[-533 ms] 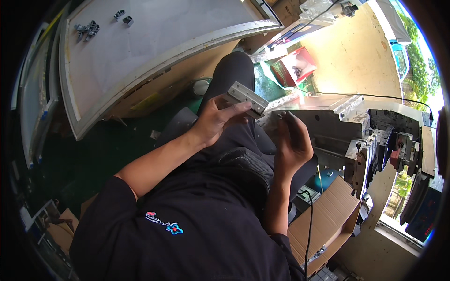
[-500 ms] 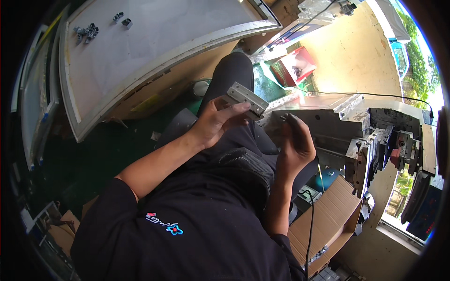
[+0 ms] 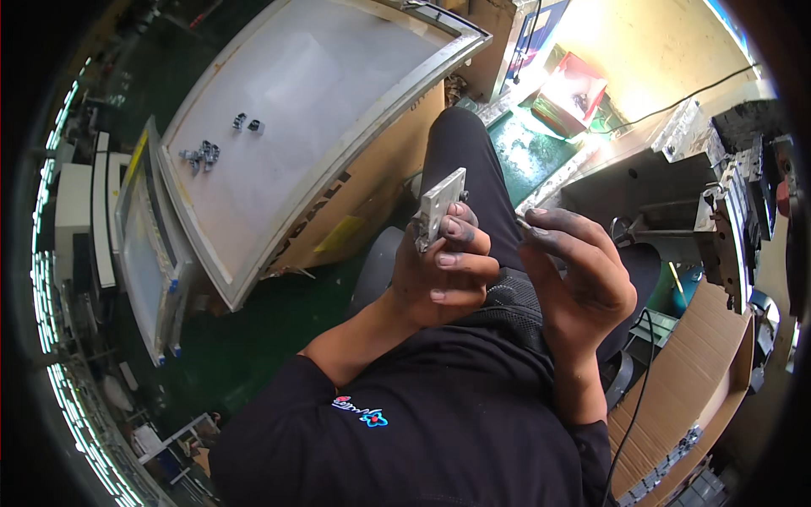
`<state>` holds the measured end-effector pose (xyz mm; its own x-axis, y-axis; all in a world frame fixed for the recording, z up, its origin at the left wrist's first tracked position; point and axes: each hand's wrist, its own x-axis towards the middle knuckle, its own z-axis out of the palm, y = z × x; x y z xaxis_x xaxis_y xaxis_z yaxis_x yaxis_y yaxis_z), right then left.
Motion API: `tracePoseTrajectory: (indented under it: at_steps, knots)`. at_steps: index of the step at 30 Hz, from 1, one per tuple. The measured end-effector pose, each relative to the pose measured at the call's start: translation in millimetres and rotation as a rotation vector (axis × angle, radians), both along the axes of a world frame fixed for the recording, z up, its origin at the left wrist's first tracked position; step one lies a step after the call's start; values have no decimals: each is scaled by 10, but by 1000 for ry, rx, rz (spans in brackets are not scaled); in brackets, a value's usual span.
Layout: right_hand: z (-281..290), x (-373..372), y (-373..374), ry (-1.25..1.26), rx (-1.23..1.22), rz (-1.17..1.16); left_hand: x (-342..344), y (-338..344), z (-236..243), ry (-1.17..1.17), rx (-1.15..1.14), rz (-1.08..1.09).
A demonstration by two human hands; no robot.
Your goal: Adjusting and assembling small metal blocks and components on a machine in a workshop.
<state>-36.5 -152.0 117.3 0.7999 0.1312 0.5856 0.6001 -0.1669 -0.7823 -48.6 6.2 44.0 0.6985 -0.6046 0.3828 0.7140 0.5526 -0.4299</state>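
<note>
Held above the lap [image 3: 483, 182] in the closed grip of the left hand [image 3: 448, 270], the metal plate [image 3: 440, 203] looks stiff, fairly weighty, best taken by its edges; the right hand [image 3: 587, 283] pinches a tiny piece [image 3: 523, 221].

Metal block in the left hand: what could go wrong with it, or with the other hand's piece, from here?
The small piece sits only at the fingertips of the right hand, so it could slip and be hard to find on the dark trousers.
The metal block is held up in the left hand with nothing visible beneath supporting it; a loosened grip might drop it on the lap.
</note>
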Motion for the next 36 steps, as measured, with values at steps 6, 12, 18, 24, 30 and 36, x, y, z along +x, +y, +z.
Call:
tracePoseTrajectory:
  at_steps: [6, 12, 18, 24, 30, 36]
  knots:
    - [174, -62, 39, -61, 37, 49, -86, -56, 136, -69, 26, -34]
    - [137, 16, 58, -381, -43, 43, -188, -62, 204, 149, 181, -13]
    - [125, -27, 77, -341, -10, 29, -260, -84, -55, -23, 270, -25]
    - [145, -62, 32, -370, -59, 30, -237, -116, -45, 11, 277, -20]
    - [129, -71, -28, -337, -47, 55, -315, -113, 191, 128, 493, 68]
    - [139, -108, -79, -139, 31, 89, -221, -90, 140, -36, 571, 161]
